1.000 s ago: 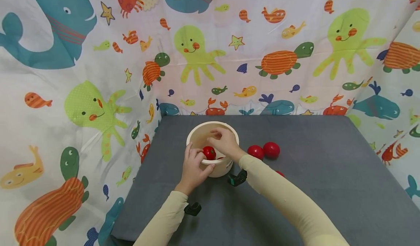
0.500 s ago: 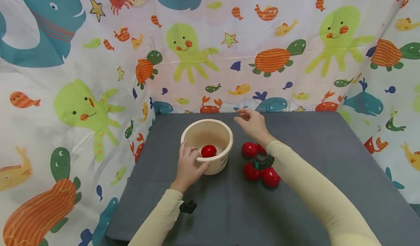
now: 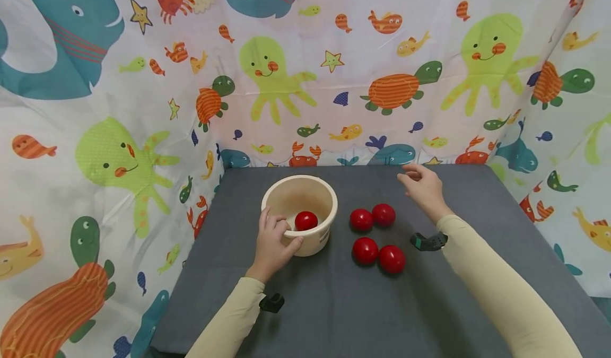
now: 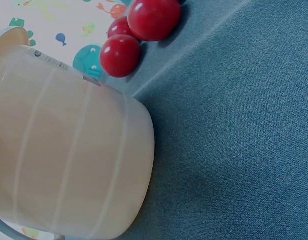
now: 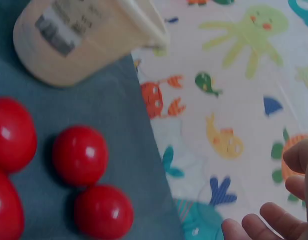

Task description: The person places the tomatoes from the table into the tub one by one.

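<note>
A cream plastic bucket (image 3: 310,241) stands upright on the table, with a red tomato (image 3: 306,220) visible inside. My left hand (image 3: 274,246) grips the near-left rim, fingers over the edge and thumb against the outer wall. In the left wrist view, the bucket's ribbed side (image 4: 69,145) fills the left, and the hand is out of sight. My right hand (image 3: 426,192) hovers over the right part of the table, holding nothing, fingers loosely bent. Nearest to it lies a tomato (image 3: 383,215), beside another tomato (image 3: 361,220). Two more tomatoes, a left one (image 3: 365,251) and a right one (image 3: 392,259), lie closer.
Dark grey cloth covers the table (image 3: 305,315). A curtain (image 3: 329,98) printed with sea animals hangs behind it and along both sides. The bucket's label (image 5: 66,30) shows in the right wrist view.
My right hand has come out of the bucket and moved right, past the loose tomatoes, uncovering them. My left hand keeps its grip on the rim. The view has shifted slightly.
</note>
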`<move>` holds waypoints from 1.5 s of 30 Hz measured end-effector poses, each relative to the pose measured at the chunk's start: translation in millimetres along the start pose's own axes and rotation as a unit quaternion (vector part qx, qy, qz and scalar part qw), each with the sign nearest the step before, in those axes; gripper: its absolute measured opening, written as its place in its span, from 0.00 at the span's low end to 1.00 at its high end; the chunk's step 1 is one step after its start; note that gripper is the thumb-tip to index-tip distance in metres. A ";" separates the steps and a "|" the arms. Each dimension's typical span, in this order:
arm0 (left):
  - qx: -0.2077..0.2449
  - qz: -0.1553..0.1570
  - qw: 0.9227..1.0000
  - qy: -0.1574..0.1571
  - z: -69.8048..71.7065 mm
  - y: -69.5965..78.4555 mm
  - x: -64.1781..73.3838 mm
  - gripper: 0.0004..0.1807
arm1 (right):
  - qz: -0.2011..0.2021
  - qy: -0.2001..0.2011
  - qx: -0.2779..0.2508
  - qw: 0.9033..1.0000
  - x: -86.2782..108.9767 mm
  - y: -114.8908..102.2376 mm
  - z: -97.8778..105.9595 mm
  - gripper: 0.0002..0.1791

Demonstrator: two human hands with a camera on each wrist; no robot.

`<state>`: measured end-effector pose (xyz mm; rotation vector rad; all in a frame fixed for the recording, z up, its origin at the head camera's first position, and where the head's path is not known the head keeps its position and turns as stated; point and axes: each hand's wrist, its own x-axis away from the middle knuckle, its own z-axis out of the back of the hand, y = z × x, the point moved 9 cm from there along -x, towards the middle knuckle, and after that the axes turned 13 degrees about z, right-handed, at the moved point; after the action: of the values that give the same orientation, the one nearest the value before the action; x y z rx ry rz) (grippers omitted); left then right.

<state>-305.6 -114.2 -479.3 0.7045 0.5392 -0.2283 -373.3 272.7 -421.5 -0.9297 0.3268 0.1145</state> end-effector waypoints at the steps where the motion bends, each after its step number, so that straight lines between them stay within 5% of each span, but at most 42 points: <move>1: 0.000 0.000 1.000 0.000 0.0 -0.1 -0.1 0.14 | -0.006 0.003 0.002 1.000 4.0 6.4 4.2 0.29; 10: 0.002 -0.001 1.000 0.001 -0.1 -0.2 -0.1 0.14 | -0.080 0.002 -0.019 0.997 47.0 66.5 18.5 0.34; 22: 0.002 0.009 1.000 -0.003 0.1 -0.2 -0.2 0.14 | -0.114 -0.056 -0.067 0.990 98.7 104.0 -16.2 0.34; 35: 0.005 0.013 1.000 -0.007 -1.4 -1.8 1.7 0.14 | -0.131 -0.137 -0.111 0.976 127.5 105.3 -77.5 0.33; 45: 0.001 0.016 1.000 -0.007 -0.8 -2.0 1.2 0.14 | -0.107 -0.156 -0.077 0.979 129.1 97.3 -88.7 0.29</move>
<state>-305.7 -115.1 -481.6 0.7124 0.5131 -0.2041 -294.5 254.0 -587.1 -1.0762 -0.0748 0.0860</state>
